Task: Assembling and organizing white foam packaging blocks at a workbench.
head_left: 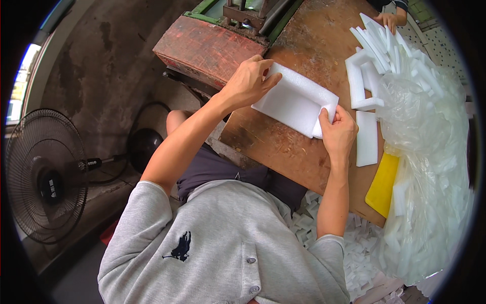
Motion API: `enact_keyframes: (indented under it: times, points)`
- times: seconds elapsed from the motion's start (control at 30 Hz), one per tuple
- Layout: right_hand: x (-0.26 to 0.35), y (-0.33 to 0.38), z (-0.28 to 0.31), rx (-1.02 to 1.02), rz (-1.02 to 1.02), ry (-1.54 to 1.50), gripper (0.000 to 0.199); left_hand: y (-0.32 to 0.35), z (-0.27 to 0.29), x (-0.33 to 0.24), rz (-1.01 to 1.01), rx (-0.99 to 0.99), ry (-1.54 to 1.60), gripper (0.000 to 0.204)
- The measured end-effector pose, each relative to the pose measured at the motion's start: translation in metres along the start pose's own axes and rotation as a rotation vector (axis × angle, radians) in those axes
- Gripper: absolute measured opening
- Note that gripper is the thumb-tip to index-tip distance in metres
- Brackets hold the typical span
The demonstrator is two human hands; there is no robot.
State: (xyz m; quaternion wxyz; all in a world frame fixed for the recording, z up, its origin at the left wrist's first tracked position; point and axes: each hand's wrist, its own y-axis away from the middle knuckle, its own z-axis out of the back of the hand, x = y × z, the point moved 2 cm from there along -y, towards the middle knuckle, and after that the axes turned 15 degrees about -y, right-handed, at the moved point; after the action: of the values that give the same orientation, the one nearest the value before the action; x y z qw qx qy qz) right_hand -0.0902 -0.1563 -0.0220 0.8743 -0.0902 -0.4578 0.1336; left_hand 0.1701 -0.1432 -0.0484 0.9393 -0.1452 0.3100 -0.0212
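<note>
Between my hands is a white foam piece [292, 108], tilted over the wooden table, with raised strips along its far and right edges and a flat panel inside. My left hand [250, 83] is closed on its upper left corner, thumb on the near face. My right hand [338, 130] pinches the right end, its thumb over the raised strip. A flat white foam strip [367, 138] lies on the table just right of my right hand. Beyond it stands a U-shaped white foam piece [357, 83].
A large clear plastic bag [420, 152] full of white foam pieces covers the right side. A yellow sheet [383, 185] lies beside it. At the far left of the table [298, 45] is a red machine block [207, 48]. A fan [48, 177] stands left. Another person's hand [389, 21] touches foam strips.
</note>
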Motion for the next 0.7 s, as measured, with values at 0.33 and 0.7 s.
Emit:
enact_keyframes:
  times: [0.33, 0.7]
  points:
    - [-0.006, -0.002, -0.008, -0.006, 0.019, -0.032, 0.023, 0.001, -0.005, 0.007, 0.077, -0.003, 0.025, 0.031]
    - [-0.013, -0.006, -0.013, 0.050, 0.014, 0.054, 0.032, 0.003, -0.009, 0.004, 0.021, 0.003, -0.049, 0.033]
